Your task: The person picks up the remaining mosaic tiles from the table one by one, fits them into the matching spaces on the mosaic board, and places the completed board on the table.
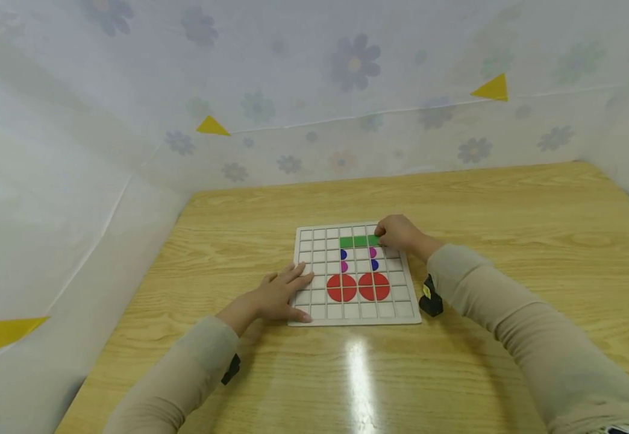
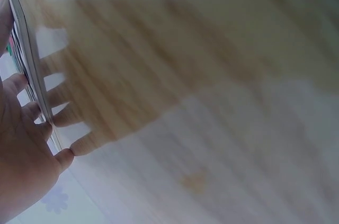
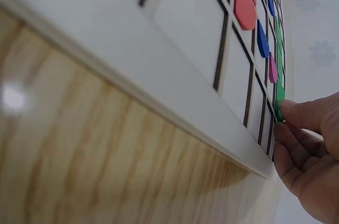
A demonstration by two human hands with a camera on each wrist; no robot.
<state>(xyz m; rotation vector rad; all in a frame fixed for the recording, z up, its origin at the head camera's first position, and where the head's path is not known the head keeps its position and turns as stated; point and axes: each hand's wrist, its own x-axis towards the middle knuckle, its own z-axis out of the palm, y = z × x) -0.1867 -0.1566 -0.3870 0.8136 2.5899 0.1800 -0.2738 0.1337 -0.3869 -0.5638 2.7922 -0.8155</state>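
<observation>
A white grid board (image 1: 320, 311) lies on the table with flat coloured pieces in its squares. My left hand (image 1: 278, 295) rests on the board's left edge, fingers spread and thumb at the near left corner. At the far right, my right hand (image 1: 398, 233) pinches a green piece (image 3: 280, 102) at the right end of a green row (image 1: 353, 242); its thumb covers part of that piece. Below the row sit blue half-circles (image 1: 343, 254) and magenta half-circles (image 1: 344, 266). Nearer to me, red quarter pieces form two circles, the left red circle (image 1: 341, 288) and the right red circle (image 1: 374, 286).
The wooden table (image 1: 238, 241) surrounds the board. White flower-print sheeting (image 1: 314, 144) stands behind it, with yellow triangles (image 1: 490, 88) on it. Black wrist devices show under the right sleeve (image 1: 431, 297) and the left sleeve (image 1: 200, 355).
</observation>
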